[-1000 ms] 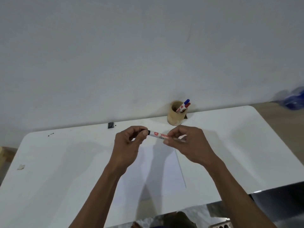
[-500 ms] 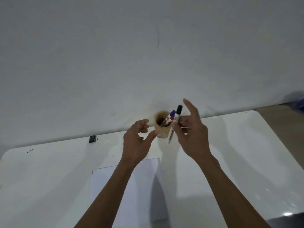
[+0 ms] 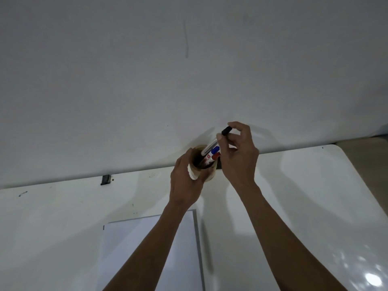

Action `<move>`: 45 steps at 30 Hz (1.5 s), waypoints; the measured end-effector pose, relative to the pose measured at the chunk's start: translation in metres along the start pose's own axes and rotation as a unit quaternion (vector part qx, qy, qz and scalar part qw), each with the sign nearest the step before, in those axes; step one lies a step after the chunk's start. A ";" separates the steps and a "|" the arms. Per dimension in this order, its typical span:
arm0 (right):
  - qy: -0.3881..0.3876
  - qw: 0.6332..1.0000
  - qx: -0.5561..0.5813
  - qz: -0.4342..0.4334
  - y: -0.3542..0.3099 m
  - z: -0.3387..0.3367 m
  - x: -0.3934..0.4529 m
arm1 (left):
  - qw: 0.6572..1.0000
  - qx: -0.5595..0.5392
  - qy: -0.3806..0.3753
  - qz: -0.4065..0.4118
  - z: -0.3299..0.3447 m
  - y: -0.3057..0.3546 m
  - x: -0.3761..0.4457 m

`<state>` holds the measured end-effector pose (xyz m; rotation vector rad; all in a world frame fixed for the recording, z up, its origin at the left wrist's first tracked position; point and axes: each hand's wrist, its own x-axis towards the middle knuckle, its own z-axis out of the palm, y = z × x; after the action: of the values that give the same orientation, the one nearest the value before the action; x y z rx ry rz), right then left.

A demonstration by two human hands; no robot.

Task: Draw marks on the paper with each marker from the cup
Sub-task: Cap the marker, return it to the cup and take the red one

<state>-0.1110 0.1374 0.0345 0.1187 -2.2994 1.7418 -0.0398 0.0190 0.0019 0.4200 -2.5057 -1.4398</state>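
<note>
A tan wooden cup (image 3: 210,173) stands at the table's far edge by the wall. My left hand (image 3: 184,181) wraps around its left side. My right hand (image 3: 237,156) pinches the black-capped marker (image 3: 212,147) near its cap, the marker's lower end dipping into the cup's mouth. A blue-capped marker (image 3: 214,151) and a red-capped marker (image 3: 215,157) stand inside the cup. The white paper (image 3: 134,248) lies on the table below my arms, partly covered by my left forearm.
The white table (image 3: 304,196) runs against a plain white wall (image 3: 189,70). A small black object (image 3: 105,179) sits at the table's back edge to the left. Tiny dark specks mark the far left of the tabletop.
My left hand has closed around the cup. My right hand has carried the black-capped marker up and over to the cup, its lower end now inside. The view has tilted up.
</note>
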 end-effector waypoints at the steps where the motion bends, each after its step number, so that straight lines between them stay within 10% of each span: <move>1: -0.006 1.000 -0.007 0.004 0.004 0.002 0.000 | 1.000 -0.002 0.000 0.000 0.001 -0.003 0.001; 34: -0.006 0.991 -0.003 0.137 0.030 0.005 -0.035 | 0.997 -0.073 0.018 -0.015 0.010 -0.026 0.002; 45: 0.121 0.974 0.172 0.080 -0.024 -0.037 -0.014 | 0.998 -0.058 0.001 -0.032 0.005 -0.014 0.000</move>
<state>-0.0868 0.1644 0.0630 -0.2102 -1.8668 2.0920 -0.0394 0.0162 -0.0126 0.4832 -2.4116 -1.5981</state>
